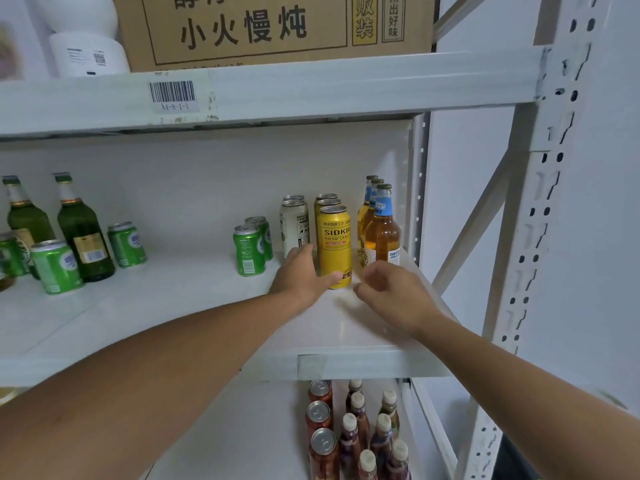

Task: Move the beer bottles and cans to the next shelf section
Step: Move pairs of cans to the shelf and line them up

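While the left hand (300,271) is touching the yellow can (334,245), fingers straight, the right hand (388,289) is hovering loosely curled; nudging it flush would be tidiest.

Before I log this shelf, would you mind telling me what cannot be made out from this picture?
- Head view: the rear yellow cans show only their tops; the front yellow can hides them.
- The rear amber bottles are mostly hidden by the front amber bottle.
- Whether the left hand grips the front can: unclear.
- The right hand is motion-blurred.
- The leftmost green can is cut by the frame edge.

Bare shelf (180,292) mid-row; cans (248,251) (2 green) rightward
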Demonstrator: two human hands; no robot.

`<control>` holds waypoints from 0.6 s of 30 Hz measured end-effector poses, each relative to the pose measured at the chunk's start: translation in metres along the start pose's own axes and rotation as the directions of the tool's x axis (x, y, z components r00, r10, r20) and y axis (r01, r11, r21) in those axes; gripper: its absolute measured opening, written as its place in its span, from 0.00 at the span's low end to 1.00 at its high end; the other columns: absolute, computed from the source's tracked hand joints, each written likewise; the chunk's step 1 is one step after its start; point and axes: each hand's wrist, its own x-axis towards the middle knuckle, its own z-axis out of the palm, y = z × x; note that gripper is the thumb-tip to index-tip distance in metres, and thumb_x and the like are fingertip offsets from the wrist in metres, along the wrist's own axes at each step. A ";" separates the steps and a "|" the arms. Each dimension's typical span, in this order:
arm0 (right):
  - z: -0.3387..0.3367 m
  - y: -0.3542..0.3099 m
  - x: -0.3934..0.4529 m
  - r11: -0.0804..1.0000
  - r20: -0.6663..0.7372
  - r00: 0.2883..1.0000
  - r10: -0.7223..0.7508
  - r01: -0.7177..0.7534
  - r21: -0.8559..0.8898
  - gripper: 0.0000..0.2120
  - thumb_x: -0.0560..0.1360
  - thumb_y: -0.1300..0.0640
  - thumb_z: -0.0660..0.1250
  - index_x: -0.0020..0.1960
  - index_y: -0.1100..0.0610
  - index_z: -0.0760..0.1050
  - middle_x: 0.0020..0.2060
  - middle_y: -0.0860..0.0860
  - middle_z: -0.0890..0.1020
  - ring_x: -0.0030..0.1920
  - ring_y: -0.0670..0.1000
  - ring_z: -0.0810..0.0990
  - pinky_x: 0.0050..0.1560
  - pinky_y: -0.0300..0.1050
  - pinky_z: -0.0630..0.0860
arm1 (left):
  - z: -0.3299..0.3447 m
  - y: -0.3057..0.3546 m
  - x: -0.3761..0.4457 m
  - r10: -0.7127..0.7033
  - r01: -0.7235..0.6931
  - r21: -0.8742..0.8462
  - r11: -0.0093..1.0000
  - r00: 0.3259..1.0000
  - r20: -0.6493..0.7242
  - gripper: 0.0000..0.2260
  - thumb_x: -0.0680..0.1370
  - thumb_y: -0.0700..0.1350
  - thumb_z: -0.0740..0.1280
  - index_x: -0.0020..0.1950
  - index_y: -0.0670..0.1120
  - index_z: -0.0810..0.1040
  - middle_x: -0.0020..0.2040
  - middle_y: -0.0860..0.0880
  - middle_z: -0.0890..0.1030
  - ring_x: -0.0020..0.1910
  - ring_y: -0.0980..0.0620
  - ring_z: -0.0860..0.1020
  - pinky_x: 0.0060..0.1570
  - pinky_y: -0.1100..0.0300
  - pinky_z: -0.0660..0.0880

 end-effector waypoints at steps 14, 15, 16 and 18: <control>0.093 -0.085 0.011 0.973 0.184 0.962 -0.200 0.218 -0.082 0.23 0.77 0.41 0.72 0.71 0.46 0.79 0.66 0.48 0.83 0.64 0.51 0.81 0.64 0.51 0.78 | -0.173 -0.119 -0.097 -0.117 0.137 0.400 0.906 0.990 -0.076 0.23 0.84 0.61 0.65 0.77 0.52 0.76 0.71 0.53 0.79 0.69 0.51 0.76 0.69 0.53 0.74; 0.102 -0.094 0.009 0.970 0.192 0.958 -0.213 0.230 -0.074 0.23 0.77 0.41 0.72 0.71 0.46 0.79 0.66 0.48 0.83 0.64 0.51 0.81 0.64 0.51 0.79 | -0.185 -0.127 -0.104 -0.131 0.155 0.407 0.900 0.988 -0.086 0.23 0.84 0.61 0.64 0.77 0.53 0.76 0.71 0.54 0.78 0.70 0.51 0.76 0.70 0.53 0.74; 0.110 -0.105 0.006 0.969 0.204 0.953 -0.222 0.240 -0.064 0.24 0.77 0.41 0.72 0.71 0.46 0.79 0.66 0.47 0.83 0.64 0.51 0.81 0.64 0.51 0.79 | -0.197 -0.136 -0.111 -0.145 0.172 0.413 0.895 0.985 -0.096 0.23 0.84 0.61 0.64 0.77 0.54 0.76 0.72 0.54 0.78 0.71 0.51 0.76 0.70 0.53 0.74; 0.126 -0.125 0.002 0.966 0.225 0.946 -0.235 0.252 -0.051 0.24 0.77 0.40 0.72 0.72 0.45 0.78 0.66 0.46 0.82 0.64 0.50 0.81 0.65 0.50 0.78 | -0.220 -0.154 -0.125 -0.161 0.196 0.414 0.889 0.980 -0.117 0.24 0.84 0.61 0.65 0.78 0.54 0.75 0.73 0.54 0.78 0.72 0.51 0.75 0.70 0.53 0.73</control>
